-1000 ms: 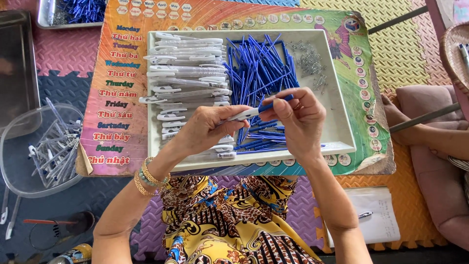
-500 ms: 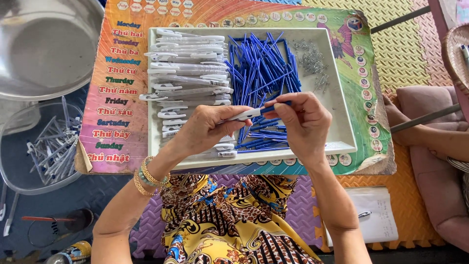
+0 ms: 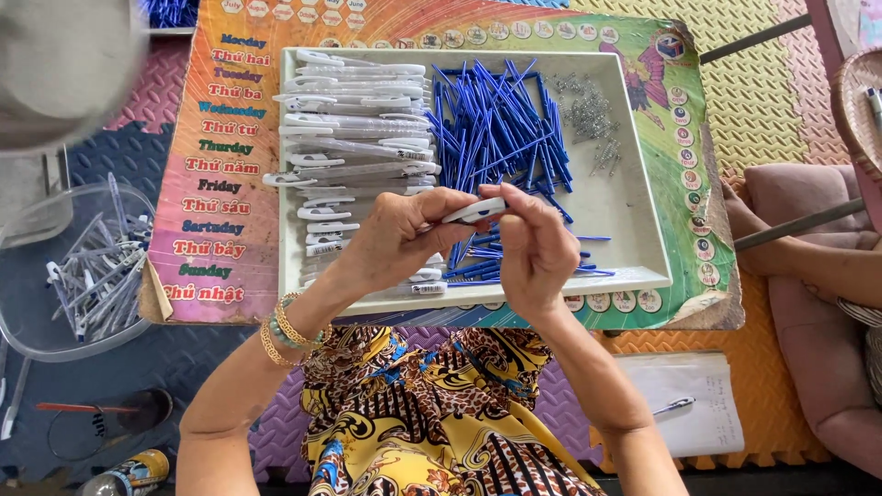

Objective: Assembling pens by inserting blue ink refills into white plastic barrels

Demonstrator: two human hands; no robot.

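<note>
Two hands meet above the near rim of a shallow white tray (image 3: 643,276). Left hand (image 3: 400,241) is closed around a white pen barrel (image 3: 473,212), held level so its end faces the right hand (image 3: 533,248), whose fingertips pinch that end. Sorted for easy reach, glossy white plastic barrels (image 3: 354,129) are stacked at the tray's left, thin blue refills (image 3: 496,129) are heaped in the middle, and small metal springs (image 3: 588,110) lie at the far right. Beneath lies a colourful printed board (image 3: 220,184); a clear bowl (image 3: 129,202) of pens sits farther left.
</note>
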